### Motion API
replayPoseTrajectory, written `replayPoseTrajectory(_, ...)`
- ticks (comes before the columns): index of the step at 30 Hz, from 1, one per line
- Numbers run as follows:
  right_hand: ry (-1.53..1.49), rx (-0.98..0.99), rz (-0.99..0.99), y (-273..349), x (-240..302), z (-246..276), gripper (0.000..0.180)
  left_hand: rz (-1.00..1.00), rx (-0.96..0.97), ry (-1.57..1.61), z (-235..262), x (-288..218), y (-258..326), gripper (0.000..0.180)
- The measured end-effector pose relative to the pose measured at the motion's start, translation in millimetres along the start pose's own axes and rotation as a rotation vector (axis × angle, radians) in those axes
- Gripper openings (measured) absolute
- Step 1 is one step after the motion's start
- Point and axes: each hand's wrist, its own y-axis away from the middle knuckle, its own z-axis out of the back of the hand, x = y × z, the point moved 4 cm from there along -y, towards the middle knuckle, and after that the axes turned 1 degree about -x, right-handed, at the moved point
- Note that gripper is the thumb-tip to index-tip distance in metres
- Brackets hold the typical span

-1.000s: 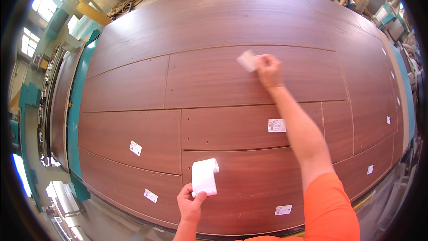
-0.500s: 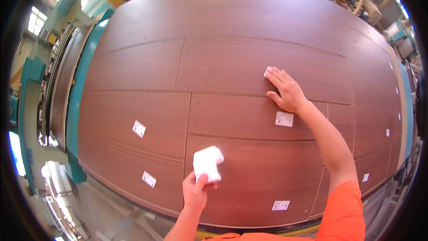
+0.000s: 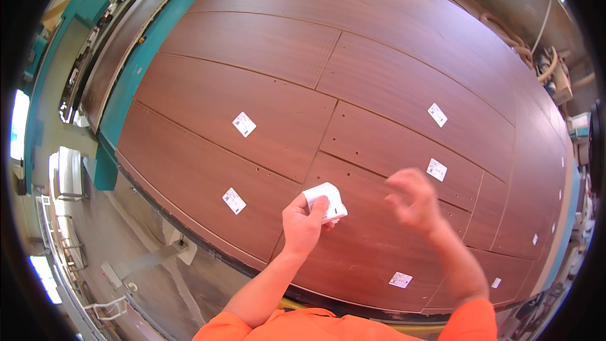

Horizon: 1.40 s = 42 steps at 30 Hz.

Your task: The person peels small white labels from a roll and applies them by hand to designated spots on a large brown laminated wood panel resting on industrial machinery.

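Note:
Over the lower middle of a large brown wood-grain board (image 3: pixel 265 50), my left hand (image 3: pixel 304 221) holds a folded strip of white labels (image 3: pixel 325 201), its thumb pressed on top. My right hand (image 3: pixel 416 199) hovers to the right of the strip, blurred by motion, fingers bent and thumb apart, and nothing shows in it. Just beyond it, a white label (image 3: pixel 436 169) lies on a narrow panel. Farther away is another label (image 3: pixel 437 115) on the adjoining panel. Grooves divide the board into rectangular panels with small drilled holes.
More labels lie on the left panels (image 3: pixel 243 124) (image 3: pixel 233 201) and near the front edge (image 3: pixel 399 279). A teal machine frame (image 3: pixel 136 57) runs along the left side. Hoses (image 3: pixel 505 33) lie beyond the far right edge. Grey floor (image 3: pixel 164 290) shows at lower left.
My right hand has lifted off the label on the far panel and come back toward me, leaving that label there. My left hand has moved up and right with the strip. The view has turned.

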Motion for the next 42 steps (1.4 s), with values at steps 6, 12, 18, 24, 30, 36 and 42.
replayPoseTrajectory(6,-0.296,0.028,-0.01,-1,74,-70,0.014,-0.252,0.003,-0.116,18,-18,12,0.023)
replayPoseTrajectory(12,-0.396,0.133,-0.255,0,94,-83,0.013,-0.22,0.261,0.098,42,-25,31,0.022)
replayPoseTrajectory(18,-0.159,0.064,0.043,-29,139,-81,0.022,-0.17,0.272,0.04,73,-30,38,0.022)
replayPoseTrajectory(24,-0.296,0.408,0.228,-60,164,-114,0.03,-0.162,0.359,0.03,109,-41,33,0.019)
replayPoseTrajectory(30,-0.435,0.512,-0.052,-80,155,-148,0.017,-0.1,0.356,0.092,133,-43,21,0.025)
replayPoseTrajectory(36,-0.564,0.68,-0.282,-113,136,-171,0.018,-0.058,0.382,0.106,145,-22,-15,0.024)
replayPoseTrajectory(42,-0.53,0.668,-0.326,-157,106,-192,0.013,-0.065,0.357,0.107,150,-11,-55,0.025)
